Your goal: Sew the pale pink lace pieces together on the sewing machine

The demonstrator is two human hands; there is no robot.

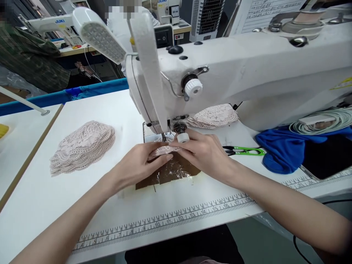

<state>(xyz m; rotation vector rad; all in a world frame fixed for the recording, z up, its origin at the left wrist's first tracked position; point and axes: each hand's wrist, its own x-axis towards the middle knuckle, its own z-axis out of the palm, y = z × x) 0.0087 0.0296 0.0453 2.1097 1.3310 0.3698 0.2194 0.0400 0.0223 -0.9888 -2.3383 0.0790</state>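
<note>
A white sewing machine (247,69) stands on the white table (110,205). Under its needle lies a small pink lace piece (162,149). My left hand (137,165) rests on the piece's left side, fingers pressed together and pinching its edge. My right hand (203,150) holds the piece from the right, fingers curled over it just below the presser foot (180,132). Both hands sit over a brown taped patch (170,172) on the table.
A stack of pink lace pieces (82,146) lies at the left, another stack (214,115) behind the machine's arm. Green-handled snips (244,150) lie right of my right hand, beside blue cloth (283,150). A printed ruler (165,220) runs along the front edge. Other people work behind.
</note>
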